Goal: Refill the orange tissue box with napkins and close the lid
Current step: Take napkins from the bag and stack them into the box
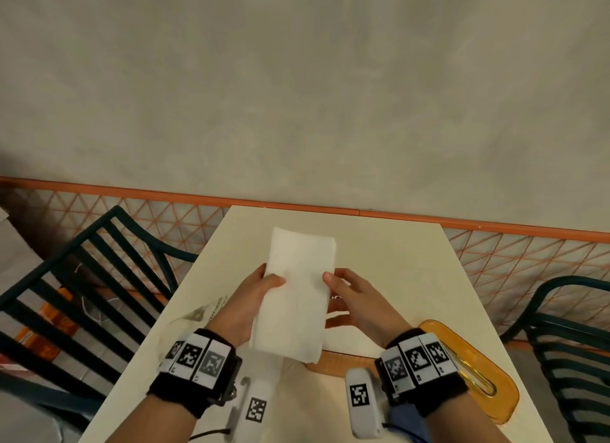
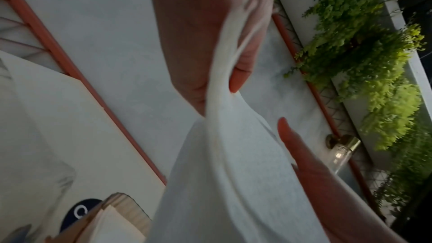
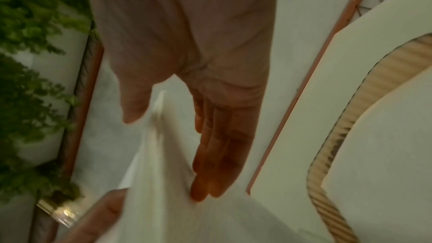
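Observation:
A thick stack of white napkins [image 1: 297, 297] is held in the air over the table, gripped from both sides. My left hand [image 1: 270, 282] pinches its left edge, thumb on top. My right hand [image 1: 330, 279] holds the right edge, thumb above and straight fingers [image 3: 215, 154] beneath. Under the stack the orange tissue box [image 1: 343, 360] stands open, mostly hidden by napkins and hands; its ribbed rim [image 3: 350, 117] shows in the right wrist view. The amber lid [image 1: 468, 366] with a slot lies on the table to the right. The left wrist view shows the napkins [image 2: 233, 191] bending in my left hand [image 2: 224, 91].
The cream table [image 1: 396, 261] ends at an orange rail with lattice [image 1: 330, 208] against a wall. A clear plastic wrapper [image 1: 198, 314] lies left of the box. Dark slatted chairs stand at the left [image 1: 82, 277] and right [image 1: 567, 343]. Green plants [image 2: 364, 62] hang above.

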Available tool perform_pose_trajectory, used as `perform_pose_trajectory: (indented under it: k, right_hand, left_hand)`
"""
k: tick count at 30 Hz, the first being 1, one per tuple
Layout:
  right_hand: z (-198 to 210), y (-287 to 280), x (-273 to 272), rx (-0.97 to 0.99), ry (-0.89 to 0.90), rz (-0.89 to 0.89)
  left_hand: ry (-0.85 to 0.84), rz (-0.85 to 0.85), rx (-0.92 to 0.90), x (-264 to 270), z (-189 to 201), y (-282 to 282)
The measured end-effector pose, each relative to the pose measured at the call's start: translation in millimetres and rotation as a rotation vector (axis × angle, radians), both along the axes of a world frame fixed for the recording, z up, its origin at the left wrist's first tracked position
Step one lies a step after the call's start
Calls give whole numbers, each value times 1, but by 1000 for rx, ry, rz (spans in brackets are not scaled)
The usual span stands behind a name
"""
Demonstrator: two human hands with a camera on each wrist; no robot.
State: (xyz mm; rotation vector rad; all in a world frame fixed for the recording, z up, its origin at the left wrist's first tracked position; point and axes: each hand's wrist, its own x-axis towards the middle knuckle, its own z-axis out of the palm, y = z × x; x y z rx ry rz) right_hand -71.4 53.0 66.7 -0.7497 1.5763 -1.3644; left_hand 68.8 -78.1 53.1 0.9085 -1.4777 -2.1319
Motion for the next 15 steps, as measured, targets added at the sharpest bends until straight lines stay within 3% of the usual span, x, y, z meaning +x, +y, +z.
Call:
perform_pose_trajectory:
  k: [4, 7, 12, 15]
  right_hand:
    - [5, 0, -2, -59, -28, -53]
    - [7, 4, -7, -81, -39, -116]
    - [3, 12, -15, -254, -239, -234]
    - [-2, 21, -17, -282, -292, -208]
  left_hand:
    - [47, -28, 59, -8, -10, 9]
    - [60, 43, 72, -12, -17, 18]
    - [109, -20, 412, -11, -32, 38]
    - [179, -45, 464, -17, -34, 43]
